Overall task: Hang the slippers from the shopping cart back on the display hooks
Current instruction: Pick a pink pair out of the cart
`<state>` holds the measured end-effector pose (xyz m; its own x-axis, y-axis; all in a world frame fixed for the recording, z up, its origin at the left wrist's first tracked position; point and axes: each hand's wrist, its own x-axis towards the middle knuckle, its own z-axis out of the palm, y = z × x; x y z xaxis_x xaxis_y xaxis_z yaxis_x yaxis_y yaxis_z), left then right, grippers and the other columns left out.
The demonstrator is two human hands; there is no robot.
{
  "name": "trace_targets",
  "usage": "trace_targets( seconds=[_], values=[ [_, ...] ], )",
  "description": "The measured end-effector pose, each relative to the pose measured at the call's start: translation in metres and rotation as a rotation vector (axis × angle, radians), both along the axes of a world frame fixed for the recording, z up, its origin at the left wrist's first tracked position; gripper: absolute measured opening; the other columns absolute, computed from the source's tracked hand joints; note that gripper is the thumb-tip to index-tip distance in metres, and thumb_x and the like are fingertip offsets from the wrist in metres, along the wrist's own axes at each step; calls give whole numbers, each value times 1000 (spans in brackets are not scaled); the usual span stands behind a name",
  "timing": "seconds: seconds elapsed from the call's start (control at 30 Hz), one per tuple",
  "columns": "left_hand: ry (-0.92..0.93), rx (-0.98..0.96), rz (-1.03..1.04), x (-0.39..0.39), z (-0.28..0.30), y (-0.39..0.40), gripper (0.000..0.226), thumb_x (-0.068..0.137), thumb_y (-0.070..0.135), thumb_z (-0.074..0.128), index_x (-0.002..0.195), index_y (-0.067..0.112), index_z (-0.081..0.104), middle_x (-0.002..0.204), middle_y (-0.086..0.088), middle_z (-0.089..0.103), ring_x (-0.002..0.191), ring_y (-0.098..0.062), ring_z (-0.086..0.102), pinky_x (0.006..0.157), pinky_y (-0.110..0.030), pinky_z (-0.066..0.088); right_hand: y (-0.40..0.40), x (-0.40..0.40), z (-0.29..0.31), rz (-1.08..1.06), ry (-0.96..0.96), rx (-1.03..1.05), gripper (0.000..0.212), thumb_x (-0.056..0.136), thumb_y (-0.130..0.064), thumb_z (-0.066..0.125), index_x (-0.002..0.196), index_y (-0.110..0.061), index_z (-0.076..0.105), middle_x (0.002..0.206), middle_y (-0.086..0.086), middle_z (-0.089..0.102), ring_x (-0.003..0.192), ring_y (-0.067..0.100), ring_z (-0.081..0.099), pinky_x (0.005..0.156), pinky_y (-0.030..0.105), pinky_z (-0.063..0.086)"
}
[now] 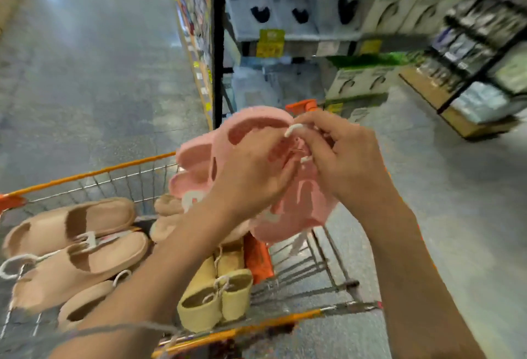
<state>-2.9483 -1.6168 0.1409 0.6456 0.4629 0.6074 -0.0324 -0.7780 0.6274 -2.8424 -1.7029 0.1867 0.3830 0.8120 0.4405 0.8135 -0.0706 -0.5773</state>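
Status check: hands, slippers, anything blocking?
Both hands gripping pink foam slippers, fingers on white plastic hanger hook. Not yet hung. Nothing blocking.

Slippers (71,244) in cart (94,173); shelves (313,36) behind; aisle floor (85,59) left.

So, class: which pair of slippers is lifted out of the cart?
The pink pair, held by both hands above the cart; the tan and yellow pairs lie inside.

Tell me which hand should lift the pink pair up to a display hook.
Right, probably. The right hand already pinches the white hanger loop, while the left hand only supports the pink slippers.
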Motion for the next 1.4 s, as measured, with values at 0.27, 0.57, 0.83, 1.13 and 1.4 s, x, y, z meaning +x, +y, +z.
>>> trace_targets(
  seconds=[0.27, 0.57, 0.83, 1.13, 1.4],
  values=[
    [-109, 325, -328, 89, 81, -101, 12, 82, 28, 51, 92, 26, 57, 81, -6, 68, 71, -33, 59, 62, -49, 47, -137, 32, 97, -453, -156, 119, 19, 83, -44, 49, 98, -36, 59, 74, -6, 65, 73, 21, 63, 69, 42, 52],
    [-364, 493, -613, 180, 131, -309, 28, 89, 28, 45, 84, 12, 67, 75, -6, 67, 63, -28, 62, 60, -34, 27, -352, 66, 148, -953, -203, 144, 21, 82, -52, 44, 94, -39, 57, 59, -18, 54, 60, 11, 53, 62, 47, 54],
    [-536, 369, -947, 243, 148, -490, 27, 90, 25, 43, 83, 10, 64, 69, -5, 64, 62, -26, 59, 56, -33, 35, -510, 79, 165, -1281, -231, 305, 14, 87, -39, 56, 85, -28, 65, 64, -8, 61, 53, 11, 53, 60, 48, 52],
    [-511, 226, -1222, 307, 161, -607, 30, 89, 29, 42, 80, 12, 66, 62, -8, 66, 49, -31, 59, 47, -30, 37, -608, 122, 170, -1604, -255, 334, 5, 87, -22, 60, 86, -18, 61, 64, -10, 58, 68, 22, 62, 67, 46, 53],
    [-495, 306, -1470, 415, 117, -698, 24, 85, 30, 43, 75, 17, 59, 54, -4, 62, 44, -28, 58, 39, -26, 40, -678, 216, 106, -1938, -342, 436, 11, 91, -20, 54, 86, -13, 60, 70, -1, 62, 72, 25, 60, 66, 40, 49]
  ],
)
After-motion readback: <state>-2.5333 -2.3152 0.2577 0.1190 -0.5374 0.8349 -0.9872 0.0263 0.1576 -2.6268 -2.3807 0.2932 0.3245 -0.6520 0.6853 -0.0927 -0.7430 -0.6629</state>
